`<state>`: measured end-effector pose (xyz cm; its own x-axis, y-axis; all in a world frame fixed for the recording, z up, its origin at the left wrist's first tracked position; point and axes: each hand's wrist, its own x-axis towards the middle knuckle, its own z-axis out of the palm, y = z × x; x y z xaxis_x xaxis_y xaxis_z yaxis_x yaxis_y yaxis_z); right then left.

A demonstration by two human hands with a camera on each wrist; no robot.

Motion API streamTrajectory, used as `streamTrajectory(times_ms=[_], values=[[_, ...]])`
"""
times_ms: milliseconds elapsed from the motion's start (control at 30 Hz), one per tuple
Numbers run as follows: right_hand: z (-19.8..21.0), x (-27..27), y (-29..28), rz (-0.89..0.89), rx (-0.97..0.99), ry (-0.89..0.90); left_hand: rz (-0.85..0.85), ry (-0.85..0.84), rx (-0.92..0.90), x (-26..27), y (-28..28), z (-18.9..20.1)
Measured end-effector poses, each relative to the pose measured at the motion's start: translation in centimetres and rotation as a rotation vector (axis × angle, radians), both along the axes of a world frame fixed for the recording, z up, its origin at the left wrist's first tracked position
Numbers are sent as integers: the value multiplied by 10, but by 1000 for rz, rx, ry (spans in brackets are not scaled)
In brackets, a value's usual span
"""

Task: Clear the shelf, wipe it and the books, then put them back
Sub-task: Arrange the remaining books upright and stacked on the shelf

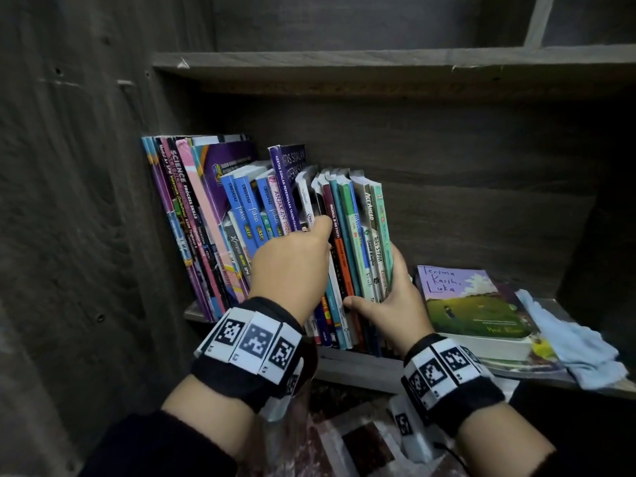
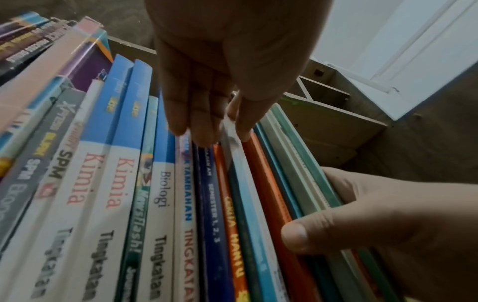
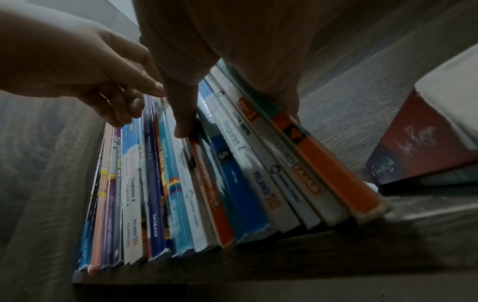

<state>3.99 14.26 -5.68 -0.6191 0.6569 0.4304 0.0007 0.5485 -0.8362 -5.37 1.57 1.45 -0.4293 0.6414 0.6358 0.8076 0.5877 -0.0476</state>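
Note:
A row of upright schoolbooks (image 1: 223, 215) leans left on the dark wooden shelf (image 1: 358, 370). My right hand (image 1: 375, 287) grips the bundle of thin books (image 1: 361, 228) at the row's right end. Its thumb lies across the spines and its fingers wrap the outer teal cover. In the right wrist view the same bundle (image 3: 258, 163) tilts away from the rest. My left hand (image 1: 320, 228) reaches in just left of it. Its straight fingertips (image 2: 201, 132) rest on the spines beside a thin white book (image 2: 232, 143), where the bundle meets the other books.
A flat stack of books (image 1: 471, 301) lies on the shelf to the right, with a light blue cloth (image 1: 578, 346) beside it. The upper shelf board (image 1: 344, 63) hangs close overhead. The cabinet's side wall (image 1: 86, 201) closes the left.

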Motion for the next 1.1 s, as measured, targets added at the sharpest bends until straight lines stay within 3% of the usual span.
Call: streamTrajectory(times_ms=[233,467,833,933,1033,1100], values=[[-3,-1,3,22,-9,-2,-221,-296,233,0,2,0],[-4,2,6,81,-37,13,-269,-433,415,5,4,-7],[-15,9,17,143,-41,-95,-241,-562,397,27,-16,-23],[-17,17,16,170,-40,-150,-217,-761,221,25,-15,-25],[-17,25,13,144,-34,-241,-329,-986,344,26,-23,-25],[-17,28,11,102,-19,-270,-390,-1015,428,30,-35,-21]])
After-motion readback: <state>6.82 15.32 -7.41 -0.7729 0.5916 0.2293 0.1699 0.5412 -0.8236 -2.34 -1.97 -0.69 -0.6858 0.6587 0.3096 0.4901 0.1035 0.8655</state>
